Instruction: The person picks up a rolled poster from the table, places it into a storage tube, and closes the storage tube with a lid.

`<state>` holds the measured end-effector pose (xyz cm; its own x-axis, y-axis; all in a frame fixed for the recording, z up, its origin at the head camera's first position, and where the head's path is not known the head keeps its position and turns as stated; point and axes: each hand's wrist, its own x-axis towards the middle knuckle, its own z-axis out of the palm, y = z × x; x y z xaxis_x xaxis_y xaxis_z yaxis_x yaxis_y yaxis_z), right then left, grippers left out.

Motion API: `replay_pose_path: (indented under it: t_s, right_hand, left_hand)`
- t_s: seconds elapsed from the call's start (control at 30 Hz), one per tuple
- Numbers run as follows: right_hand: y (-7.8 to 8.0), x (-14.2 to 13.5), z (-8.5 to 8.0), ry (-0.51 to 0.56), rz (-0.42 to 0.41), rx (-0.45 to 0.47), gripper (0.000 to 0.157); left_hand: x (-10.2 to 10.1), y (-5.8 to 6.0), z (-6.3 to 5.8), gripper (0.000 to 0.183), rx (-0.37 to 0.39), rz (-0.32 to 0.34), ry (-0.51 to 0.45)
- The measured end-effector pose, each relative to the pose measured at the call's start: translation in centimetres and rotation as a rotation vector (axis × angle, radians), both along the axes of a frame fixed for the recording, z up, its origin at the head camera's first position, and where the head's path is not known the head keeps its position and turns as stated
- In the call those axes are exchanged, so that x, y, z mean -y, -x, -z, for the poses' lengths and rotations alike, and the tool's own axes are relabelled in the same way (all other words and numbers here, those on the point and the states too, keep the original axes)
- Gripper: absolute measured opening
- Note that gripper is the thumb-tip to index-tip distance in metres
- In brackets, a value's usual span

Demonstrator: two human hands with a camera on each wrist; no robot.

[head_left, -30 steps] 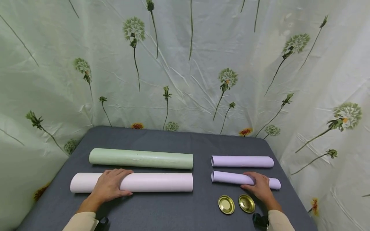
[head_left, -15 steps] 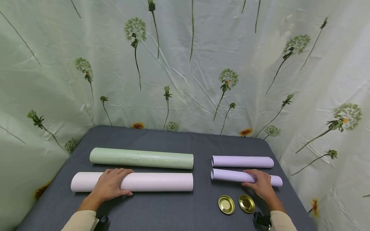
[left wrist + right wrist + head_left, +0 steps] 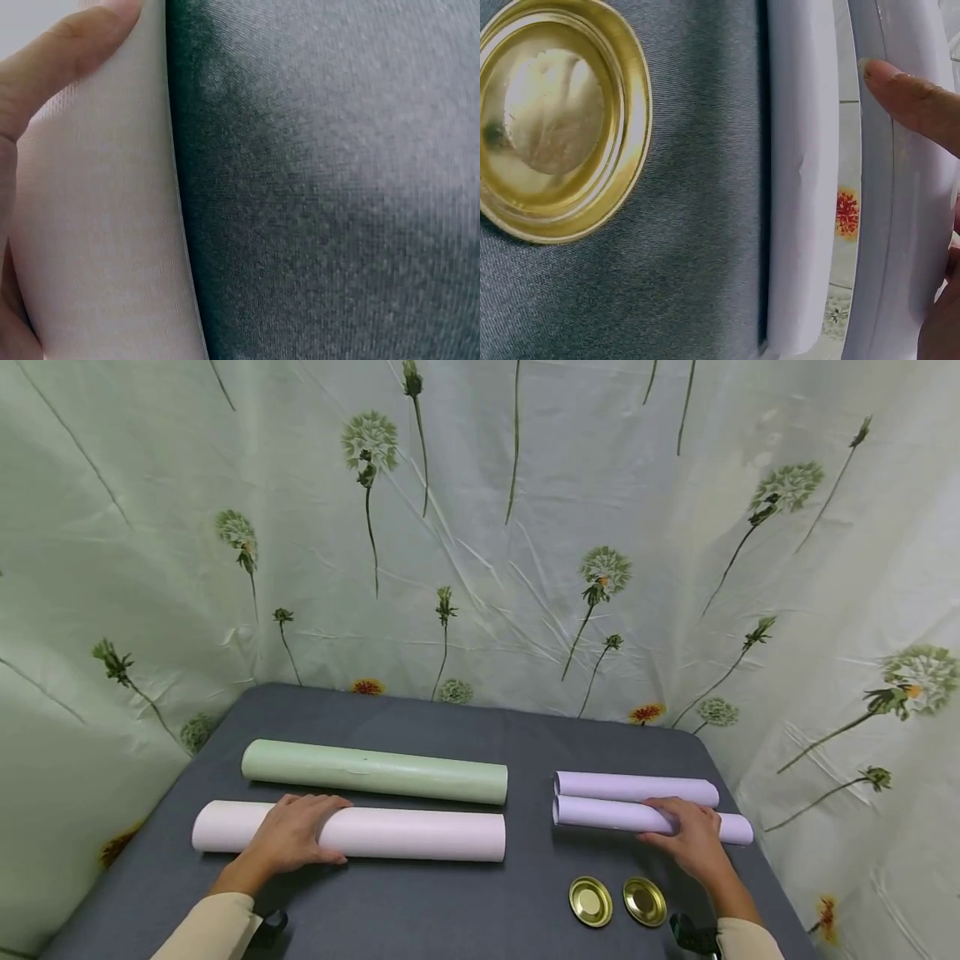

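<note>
My left hand [image 3: 294, 837] grips a pale pink paper roll [image 3: 420, 835] left of its middle. Its thumb lies along the near side and the fingers reach over the top; in the left wrist view the roll [image 3: 112, 210] bulges beside the thumb. On the right, my right hand [image 3: 692, 837] holds a slim lavender paper roll [image 3: 603, 814] between thumb and fingers, raised off the table. A second lavender roll [image 3: 637, 786] lies just behind it. The right wrist view shows a gap between the held roll [image 3: 907, 195] and the lying one [image 3: 802, 180].
Behind the pink roll lies a thicker light green roll [image 3: 375, 771]. Two round gold metal lids [image 3: 590, 902] sit near the right hand, one also large in the right wrist view. A dark grey cloth covers the table [image 3: 420, 910]; a flower-printed curtain [image 3: 487, 568] hangs behind.
My right hand has lifted the near lavender roll, which now overlaps the rear one in the head view. The left hand stays on the pink roll. The head view has shifted slightly.
</note>
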<state>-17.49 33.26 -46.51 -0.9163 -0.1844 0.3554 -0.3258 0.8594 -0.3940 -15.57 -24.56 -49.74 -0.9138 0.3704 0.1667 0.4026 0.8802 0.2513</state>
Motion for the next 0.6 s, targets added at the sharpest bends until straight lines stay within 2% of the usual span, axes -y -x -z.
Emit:
replay_pose_path:
  t_s: [0.27, 0.6]
  right_hand:
    - [0.3, 0.3, -0.1, 0.026, -0.01, 0.007, 0.048]
    - [0.7, 0.7, -0.7, 0.039, -0.041, -0.005, 0.049]
  left_hand:
    - [0.2, 0.0, -0.1, 0.071, -0.002, -0.014, -0.01]
    - [0.7, 0.2, -1.6, 0.072, -0.047, -0.041, -0.039]
